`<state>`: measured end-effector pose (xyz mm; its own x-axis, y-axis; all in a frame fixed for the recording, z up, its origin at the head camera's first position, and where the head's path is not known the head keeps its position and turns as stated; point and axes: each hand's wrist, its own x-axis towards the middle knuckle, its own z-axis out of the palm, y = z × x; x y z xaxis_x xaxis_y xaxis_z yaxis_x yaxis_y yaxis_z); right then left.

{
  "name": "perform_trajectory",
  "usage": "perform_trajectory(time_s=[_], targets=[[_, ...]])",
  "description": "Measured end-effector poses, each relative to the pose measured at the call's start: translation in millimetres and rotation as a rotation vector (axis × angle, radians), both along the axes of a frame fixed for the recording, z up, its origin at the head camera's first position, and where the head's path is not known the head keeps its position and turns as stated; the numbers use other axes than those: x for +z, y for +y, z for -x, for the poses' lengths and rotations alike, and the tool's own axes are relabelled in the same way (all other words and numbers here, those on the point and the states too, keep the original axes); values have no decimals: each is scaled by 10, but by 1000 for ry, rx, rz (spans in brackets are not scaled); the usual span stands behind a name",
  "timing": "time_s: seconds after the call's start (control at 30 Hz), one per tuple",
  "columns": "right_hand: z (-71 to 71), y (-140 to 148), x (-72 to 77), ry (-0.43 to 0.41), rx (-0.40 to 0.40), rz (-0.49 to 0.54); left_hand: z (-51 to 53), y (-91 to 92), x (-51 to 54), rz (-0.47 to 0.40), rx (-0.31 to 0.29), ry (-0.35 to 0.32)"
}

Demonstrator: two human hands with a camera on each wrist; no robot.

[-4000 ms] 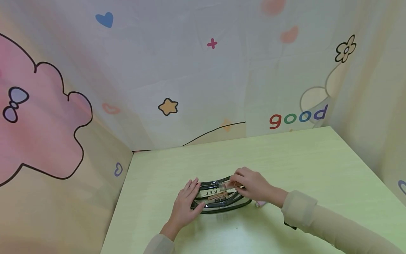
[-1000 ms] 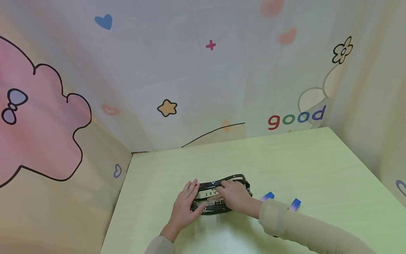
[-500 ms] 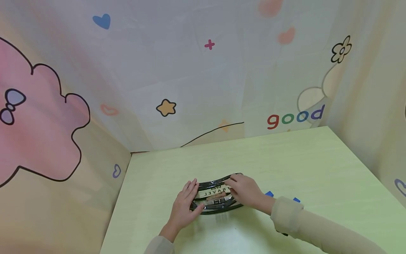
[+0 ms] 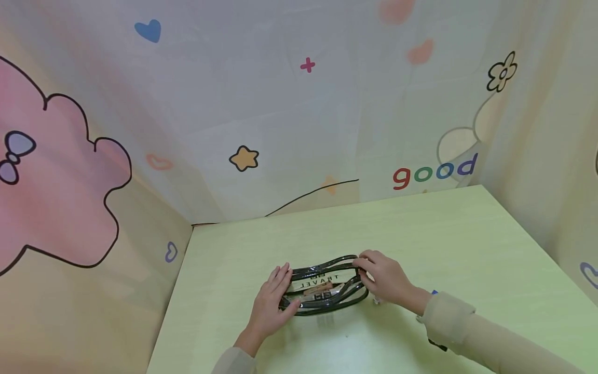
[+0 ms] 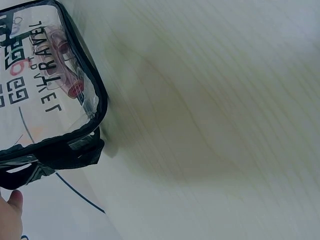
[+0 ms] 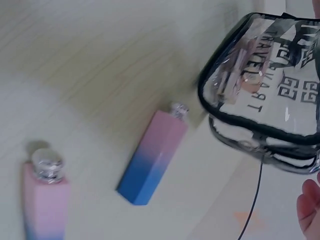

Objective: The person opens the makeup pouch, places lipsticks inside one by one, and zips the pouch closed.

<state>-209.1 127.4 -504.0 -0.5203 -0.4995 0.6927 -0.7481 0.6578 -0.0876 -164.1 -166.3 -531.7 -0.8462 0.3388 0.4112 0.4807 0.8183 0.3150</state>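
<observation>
A clear pouch [image 4: 327,302] with black trim and "TRAVEL" print lies on the table, its top gaping. Inside is a pinkish-brown tube [image 4: 318,289]; the right wrist view shows pinkish items [image 6: 240,75] through the pouch's wall [image 6: 295,120]. My left hand [image 4: 268,304] rests across the pouch's left end, fingers straight on the far rim and thumb on the near side. At the right end, the curled fingers and thumb of my right hand [image 4: 385,278] pinch the rim. Two square pink-to-blue tubes with silvery jewelled tops, one nearer [image 6: 154,155] and one farther [image 6: 46,195] from the pouch, lie on the table.
The pale green table [image 4: 420,228] meets a printed backdrop [image 4: 299,114] behind and at both sides. Both square tubes are mostly hidden by my right hand and sleeve [image 4: 448,317] in the head view.
Four seconds ago my right hand held a pinkish tube at the opening. It reached over the pouch's middle one second ago, then slid right to the right end. The left hand stayed put.
</observation>
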Motion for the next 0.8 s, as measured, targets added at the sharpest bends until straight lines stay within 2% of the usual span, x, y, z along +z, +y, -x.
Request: perform_trajectory(time_s=[0.17,0.43,0.8], targets=[[19,180,-90,-8,-13,-23,0,3,7,-2,-3,5],[28,448,-270,-78,-39,-123,4,1,-5,0,-4,15],[1,612,-510,-191,-35,-248,0,-3,-13,-4,-4,15]])
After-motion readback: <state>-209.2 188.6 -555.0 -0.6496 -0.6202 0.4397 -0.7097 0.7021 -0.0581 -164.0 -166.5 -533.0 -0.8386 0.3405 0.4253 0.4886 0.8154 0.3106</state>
